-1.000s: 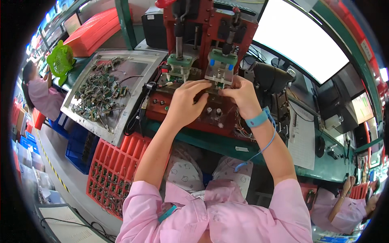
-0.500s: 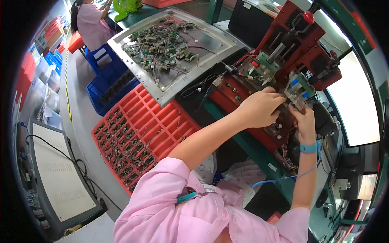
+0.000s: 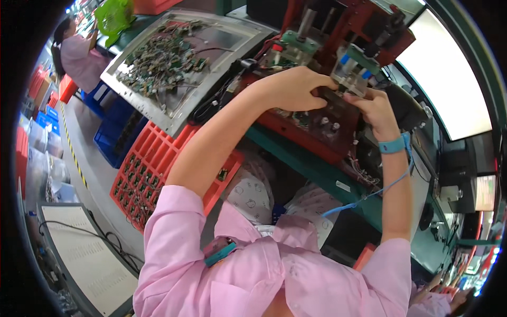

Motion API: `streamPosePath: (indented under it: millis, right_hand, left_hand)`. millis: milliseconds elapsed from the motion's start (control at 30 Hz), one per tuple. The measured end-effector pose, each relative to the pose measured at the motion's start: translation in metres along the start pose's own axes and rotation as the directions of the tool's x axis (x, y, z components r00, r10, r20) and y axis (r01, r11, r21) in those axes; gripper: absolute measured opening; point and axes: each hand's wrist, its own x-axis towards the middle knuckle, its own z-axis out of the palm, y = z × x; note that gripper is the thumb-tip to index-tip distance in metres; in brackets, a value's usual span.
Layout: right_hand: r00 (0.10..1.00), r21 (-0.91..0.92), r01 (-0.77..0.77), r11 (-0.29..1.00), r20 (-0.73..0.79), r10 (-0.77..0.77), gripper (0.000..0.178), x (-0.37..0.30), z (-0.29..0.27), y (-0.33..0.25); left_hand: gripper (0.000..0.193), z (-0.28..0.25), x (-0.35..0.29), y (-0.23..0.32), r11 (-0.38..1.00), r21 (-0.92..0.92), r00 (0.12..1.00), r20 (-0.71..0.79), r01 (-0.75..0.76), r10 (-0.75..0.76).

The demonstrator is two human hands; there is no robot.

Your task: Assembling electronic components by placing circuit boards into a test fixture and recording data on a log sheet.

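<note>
Both my hands work at a red test fixture (image 3: 285,122) at the upper middle. My left hand (image 3: 296,90) reaches over its bed, with thumb and index finger closed toward each other; what lies between them is too small to make out. Opposite it, my right hand (image 3: 379,113) has its thumb and fingers bent together just under a clear plastic block (image 3: 353,83) hanging from a green plate with blue parts. Its fingertips are partly hidden there. A blue wrist strap (image 3: 395,145) with a coiled cord circles my right wrist.
Left of the fixture, a metal-framed tray (image 3: 179,113) bears a heap of small wired circuit boards (image 3: 163,66). Below it, a red compartment tray (image 3: 158,138) holds more boards. A bright screen (image 3: 449,74) stands right. A co-worker (image 3: 79,55) sits at the far left.
The view has swung, so the fixture and trays appear farther left. My hands stay at the fixture, close together under the clear block. My left forearm now covers more of the red tray.
</note>
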Motion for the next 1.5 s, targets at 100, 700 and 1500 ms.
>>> streamPosePath:
  millis: [100, 700, 1500]
  right_hand:
    - [0.998, 0.048, 0.065, 0.997, 0.014, -0.065, 0.023, -0.002, 0.002, 0.008]
    - [0.977, 0.146, 0.211, 0.967, -0.041, -0.207, 0.029, 0.005, 0.012, 0.024]
    - [0.983, 0.131, 0.185, 0.974, -0.01, -0.185, 0.022, 0.004, 0.011, 0.022]
  left_hand:
    - [0.044, -0.001, -0.001, 0.004, 0.998, -0.045, 0.999, 0.026, 0.032, -0.031]
    - [0.016, 0.087, -0.208, -0.012, 0.478, -0.752, 0.701, -0.03, 0.454, -0.712]
    - [0.013, 0.204, -0.281, -0.104, 0.546, 0.086, 0.512, -0.493, 0.833, -0.703]
